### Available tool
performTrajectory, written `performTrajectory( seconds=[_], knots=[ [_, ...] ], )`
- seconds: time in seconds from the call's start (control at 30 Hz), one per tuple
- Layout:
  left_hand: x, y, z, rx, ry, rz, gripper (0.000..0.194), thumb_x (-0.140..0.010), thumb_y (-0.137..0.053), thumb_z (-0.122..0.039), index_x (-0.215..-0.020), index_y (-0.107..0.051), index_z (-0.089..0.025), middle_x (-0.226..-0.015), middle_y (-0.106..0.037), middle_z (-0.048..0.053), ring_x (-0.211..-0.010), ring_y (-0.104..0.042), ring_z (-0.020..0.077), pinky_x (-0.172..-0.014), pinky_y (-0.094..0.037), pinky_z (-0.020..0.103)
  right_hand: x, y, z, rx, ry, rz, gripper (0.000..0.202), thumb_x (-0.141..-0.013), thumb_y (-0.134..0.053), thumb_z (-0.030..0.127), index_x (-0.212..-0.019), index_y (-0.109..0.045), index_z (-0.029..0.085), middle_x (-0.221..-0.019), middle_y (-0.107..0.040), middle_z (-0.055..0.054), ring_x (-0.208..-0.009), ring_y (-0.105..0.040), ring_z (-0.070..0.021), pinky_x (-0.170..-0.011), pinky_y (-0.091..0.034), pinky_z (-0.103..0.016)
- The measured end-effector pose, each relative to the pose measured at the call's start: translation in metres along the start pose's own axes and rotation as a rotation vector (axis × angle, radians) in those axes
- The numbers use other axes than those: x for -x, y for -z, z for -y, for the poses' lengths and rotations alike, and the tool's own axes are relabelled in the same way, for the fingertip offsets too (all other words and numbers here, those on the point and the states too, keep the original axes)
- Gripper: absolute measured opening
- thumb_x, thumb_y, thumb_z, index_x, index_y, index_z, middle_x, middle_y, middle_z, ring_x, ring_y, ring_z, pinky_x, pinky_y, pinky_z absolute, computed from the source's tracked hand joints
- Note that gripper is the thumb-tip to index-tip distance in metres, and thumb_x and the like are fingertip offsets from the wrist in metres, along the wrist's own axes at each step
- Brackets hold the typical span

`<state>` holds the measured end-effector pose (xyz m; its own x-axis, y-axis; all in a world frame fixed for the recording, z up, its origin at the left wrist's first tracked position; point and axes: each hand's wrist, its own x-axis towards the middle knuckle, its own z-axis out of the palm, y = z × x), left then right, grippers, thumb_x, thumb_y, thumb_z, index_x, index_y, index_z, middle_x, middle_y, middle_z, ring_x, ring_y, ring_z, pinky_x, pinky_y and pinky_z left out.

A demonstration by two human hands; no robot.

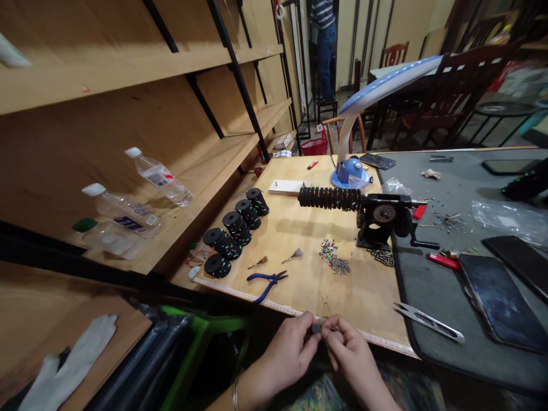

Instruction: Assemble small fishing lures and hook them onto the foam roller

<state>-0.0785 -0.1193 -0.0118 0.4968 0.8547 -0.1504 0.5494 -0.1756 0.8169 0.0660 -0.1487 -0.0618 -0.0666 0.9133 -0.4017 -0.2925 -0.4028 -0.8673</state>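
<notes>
Close to the table's near edge, my left hand is closed around a small dark grey piece with a round end. My right hand meets it there, thumb and fingers pinched together; whatever they grip is too small to make out. Beyond my hands lie blue-handled pliers, two small brushes of fine bristles or pins, and a pile of coloured-headed pins. A black hand-cranked winder carries a row of black foam discs on its shaft.
Black foam spools line the table's left side. Silver thread snips and a phone rest on the grey mat at right. A blue desk lamp stands at the back. Bottles sit on the left shelf; a person stands far off.
</notes>
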Motion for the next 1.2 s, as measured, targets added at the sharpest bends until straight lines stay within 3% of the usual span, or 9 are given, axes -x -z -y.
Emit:
performTrajectory(
  seconds=[0.3,0.73,1.2],
  knots=[
    [-0.001,-0.009,0.005,0.206,0.054,-0.034,0.009,-0.084,-0.052,-0.017,-0.076,-0.056,-0.017,-0.065,-0.051,-0.003,-0.059,-0.042,0.0116,-0.057,-0.032,0.022,0.0,0.006,0.003,-0.136,-0.064,-0.036,0.048,-0.068,-0.069,0.063,-0.079,-0.051,0.02,-0.037,-0.029,0.015,-0.038,-0.015,-0.0051,-0.042,-0.008,-0.021],
    [-0.001,-0.012,-0.002,0.331,0.111,-0.041,0.008,-0.08,-0.054,-0.018,-0.072,-0.056,-0.016,-0.063,-0.054,-0.001,-0.059,-0.046,0.0123,-0.058,-0.037,0.023,-0.002,0.007,0.004,-0.07,0.04,-0.059,0.051,-0.071,-0.061,0.07,-0.077,-0.049,0.021,-0.037,-0.035,0.013,-0.038,-0.023,-0.0071,-0.044,-0.019,-0.021],
    [-0.002,-0.015,0.002,0.433,0.14,-0.019,0.005,-0.08,-0.055,-0.017,-0.075,-0.056,-0.017,-0.064,-0.056,-0.001,-0.059,-0.053,0.0124,-0.057,-0.039,0.022,-0.004,0.006,0.005,-0.007,0.077,-0.086,0.051,-0.073,-0.059,0.071,-0.079,-0.047,0.022,-0.037,-0.037,0.013,-0.036,-0.027,-0.0077,-0.043,-0.022,-0.021]
  ],
)
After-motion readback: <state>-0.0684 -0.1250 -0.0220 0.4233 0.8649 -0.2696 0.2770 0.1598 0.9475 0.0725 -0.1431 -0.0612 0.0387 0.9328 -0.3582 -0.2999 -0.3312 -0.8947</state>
